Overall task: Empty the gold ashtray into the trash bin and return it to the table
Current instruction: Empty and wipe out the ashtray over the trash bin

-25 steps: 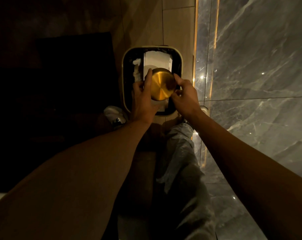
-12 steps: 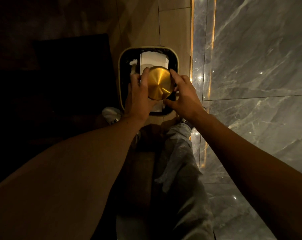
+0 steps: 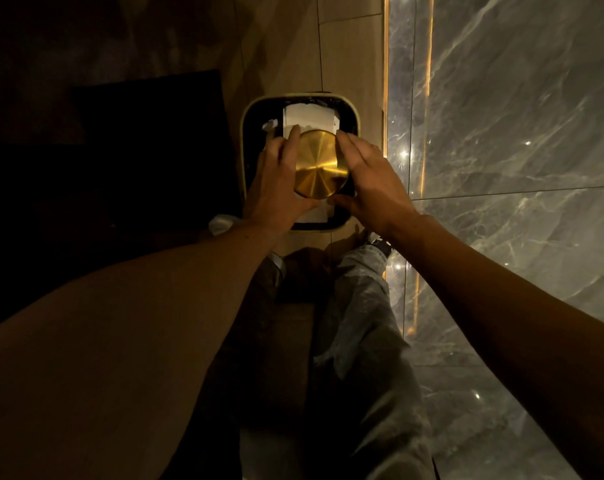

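The gold ashtray is turned upside down, its round brushed base facing me, directly over the trash bin. My left hand grips its left side and my right hand clasps its right side, thumbs under the near edge. The bin is a rounded square with a cream rim and a dark liner. White paper lies inside it behind the ashtray. The ashtray's inside is hidden.
A grey marble wall with a lit gold strip runs along the right. A dark block of furniture stands left of the bin. My legs in grey trousers are below, on beige floor tiles.
The ashtray has stayed upside down over the bin in both hands. My right hand has flattened further over its right side; the bin sits slightly lower in view.
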Motion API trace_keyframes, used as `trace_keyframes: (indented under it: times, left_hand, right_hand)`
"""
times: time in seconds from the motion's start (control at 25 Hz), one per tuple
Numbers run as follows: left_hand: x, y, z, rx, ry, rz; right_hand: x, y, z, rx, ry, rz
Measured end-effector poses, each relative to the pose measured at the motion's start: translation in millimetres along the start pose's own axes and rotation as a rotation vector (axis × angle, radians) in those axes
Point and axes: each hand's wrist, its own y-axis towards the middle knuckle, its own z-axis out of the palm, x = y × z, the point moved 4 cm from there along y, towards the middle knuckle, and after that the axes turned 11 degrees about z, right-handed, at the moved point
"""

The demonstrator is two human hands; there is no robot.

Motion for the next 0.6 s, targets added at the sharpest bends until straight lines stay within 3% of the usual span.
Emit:
trace_keyframes:
  times: [0.6]
  left_hand:
    - [0,16,-10,0.109,0.003,0.207]
  right_hand:
    - [-8,-1,-6,0.032,-0.04,-0.089]
